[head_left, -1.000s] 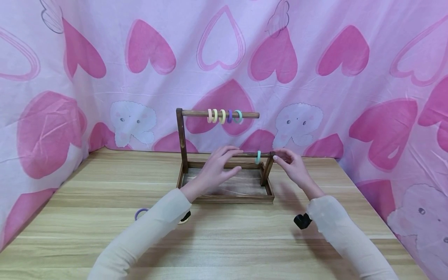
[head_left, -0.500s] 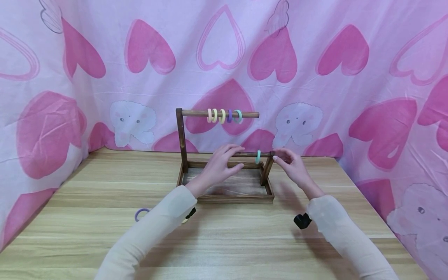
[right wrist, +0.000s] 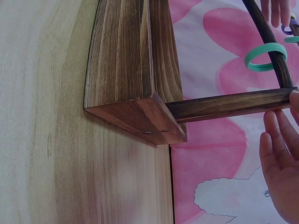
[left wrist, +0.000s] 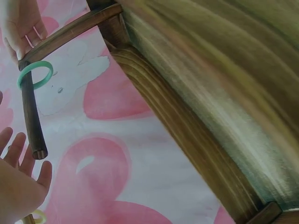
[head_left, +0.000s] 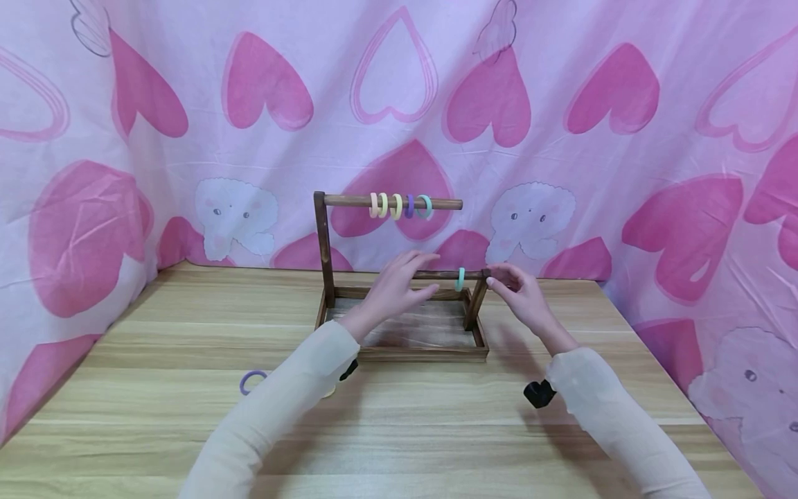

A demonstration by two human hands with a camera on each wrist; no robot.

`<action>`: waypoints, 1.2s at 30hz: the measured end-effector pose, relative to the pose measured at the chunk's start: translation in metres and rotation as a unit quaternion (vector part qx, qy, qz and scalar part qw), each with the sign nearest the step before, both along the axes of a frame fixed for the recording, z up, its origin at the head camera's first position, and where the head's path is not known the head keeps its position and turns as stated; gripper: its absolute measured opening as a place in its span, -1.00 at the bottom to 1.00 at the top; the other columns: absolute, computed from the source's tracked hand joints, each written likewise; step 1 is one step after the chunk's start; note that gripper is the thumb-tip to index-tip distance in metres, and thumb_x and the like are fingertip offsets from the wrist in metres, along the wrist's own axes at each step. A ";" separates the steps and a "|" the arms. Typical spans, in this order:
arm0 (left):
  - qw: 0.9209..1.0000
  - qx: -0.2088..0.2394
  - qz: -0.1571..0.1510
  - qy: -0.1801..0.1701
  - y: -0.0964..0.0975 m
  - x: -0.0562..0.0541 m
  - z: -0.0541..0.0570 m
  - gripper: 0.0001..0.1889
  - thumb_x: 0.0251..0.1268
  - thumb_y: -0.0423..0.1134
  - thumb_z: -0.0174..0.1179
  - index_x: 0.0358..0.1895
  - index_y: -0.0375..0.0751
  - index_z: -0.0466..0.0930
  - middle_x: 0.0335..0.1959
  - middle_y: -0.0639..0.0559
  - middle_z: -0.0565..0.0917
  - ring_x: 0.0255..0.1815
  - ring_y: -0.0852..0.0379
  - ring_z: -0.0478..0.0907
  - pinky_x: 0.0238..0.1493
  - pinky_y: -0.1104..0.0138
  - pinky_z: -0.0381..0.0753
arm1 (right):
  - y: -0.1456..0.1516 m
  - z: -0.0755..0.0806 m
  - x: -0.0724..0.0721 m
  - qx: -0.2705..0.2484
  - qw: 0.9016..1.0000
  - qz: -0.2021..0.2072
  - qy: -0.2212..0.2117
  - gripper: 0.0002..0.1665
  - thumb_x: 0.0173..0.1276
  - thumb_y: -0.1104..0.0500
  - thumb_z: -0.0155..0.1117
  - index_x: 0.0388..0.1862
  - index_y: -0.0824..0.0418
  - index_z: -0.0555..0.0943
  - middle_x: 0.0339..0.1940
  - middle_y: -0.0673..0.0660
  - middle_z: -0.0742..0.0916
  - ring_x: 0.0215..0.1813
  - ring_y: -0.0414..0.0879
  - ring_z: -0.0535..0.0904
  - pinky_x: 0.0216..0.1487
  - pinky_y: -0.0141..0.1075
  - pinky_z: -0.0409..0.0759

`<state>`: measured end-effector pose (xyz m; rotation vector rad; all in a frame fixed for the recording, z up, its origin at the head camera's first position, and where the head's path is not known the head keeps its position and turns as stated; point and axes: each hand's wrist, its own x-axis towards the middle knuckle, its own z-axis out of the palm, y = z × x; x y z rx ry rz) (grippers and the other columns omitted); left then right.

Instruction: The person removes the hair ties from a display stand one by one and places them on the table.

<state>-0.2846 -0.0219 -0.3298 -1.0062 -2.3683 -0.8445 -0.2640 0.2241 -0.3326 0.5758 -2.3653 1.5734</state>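
Note:
A dark wooden stand has a tray base and two rods. My right hand holds the top of its short right post, thumb at the post's end and fingertips along its side in the right wrist view. A mint green ring hangs on the lower rod, close to that post. My left hand is spread around the rod's free end, thumb apart from the fingers, with nothing in its grasp; in the left wrist view the fingers are beside the rod's tip.
Several pastel rings, including a purple ring, hang on the upper rod. Another purple ring lies on the table at left; a cream ring is mostly hidden by the left sleeve. A heart-patterned cloth stands behind.
My left hand has shifted slightly right along the lower rod, its sleeve moving with it. The right hand, the stand and the hanging rings have stayed put.

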 end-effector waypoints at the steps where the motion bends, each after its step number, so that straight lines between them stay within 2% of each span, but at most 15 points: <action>1: 1.000 -0.004 0.003 -0.002 0.001 -0.001 0.001 -0.46 0.07 -0.05 0.21 0.15 -0.09 0.37 0.01 0.05 0.47 0.05 0.16 0.32 0.07 0.25 0.24 | 0.000 0.000 0.000 0.000 1.000 0.000 0.000 -0.67 0.27 0.35 0.07 0.00 0.50 0.42 -0.16 0.41 0.56 -0.19 -0.13 0.51 -0.21 -0.51 0.44; 9: 0.999 -0.029 0.015 -0.027 0.015 -0.002 0.009 -0.45 0.06 -0.04 0.22 0.16 -0.09 0.37 0.06 0.06 0.45 0.11 0.15 0.29 0.13 0.26 0.19 | 0.000 0.000 0.001 -0.003 1.000 0.006 0.000 -0.67 0.28 0.38 0.04 0.01 0.51 0.40 -0.14 0.42 0.55 -0.13 0.10 0.49 -0.20 -0.51 0.44; 15: 0.998 -0.047 0.024 -0.022 0.024 -0.002 0.013 -0.49 0.05 -0.01 0.23 0.10 -0.11 0.43 0.01 0.07 0.49 0.09 0.10 0.31 0.11 0.25 0.21 | 0.000 0.000 0.001 -0.004 1.000 0.006 0.002 -0.66 0.28 0.35 0.06 0.01 0.52 0.40 -0.14 0.42 0.55 -0.16 -0.12 0.51 -0.20 -0.51 0.44; 21: 0.998 -0.052 0.024 -0.026 0.031 -0.004 0.013 -0.52 0.05 -0.02 0.22 0.05 -0.14 0.47 -0.02 0.07 0.51 0.07 0.12 0.34 0.13 0.25 0.19 | 0.000 -0.001 0.000 -0.012 1.000 0.011 0.006 -0.66 0.27 0.39 0.05 0.01 0.53 0.40 -0.14 0.44 0.55 -0.13 0.00 0.51 -0.19 -0.51 0.45; 30: 0.997 -0.054 0.036 -0.042 0.036 -0.006 0.011 -0.52 0.04 0.01 0.23 0.04 -0.11 0.48 -0.03 0.10 0.51 0.05 0.14 0.35 0.09 0.22 0.23 | 0.001 -0.001 0.000 -0.014 1.000 0.011 0.001 -0.65 0.28 0.36 0.06 0.01 0.53 0.38 -0.12 0.44 0.54 -0.15 -0.20 0.50 -0.18 -0.51 0.44; 36: 0.994 -0.090 0.053 -0.045 0.040 -0.008 0.012 -0.52 0.06 0.06 0.19 0.04 -0.08 0.48 -0.04 0.09 0.51 0.03 0.15 0.37 0.06 0.24 0.27 | 0.001 -0.001 0.001 -0.011 1.000 0.010 -0.006 -0.64 0.29 0.33 0.05 0.03 0.52 0.38 -0.10 0.43 0.53 -0.14 -0.21 0.49 -0.17 -0.51 0.44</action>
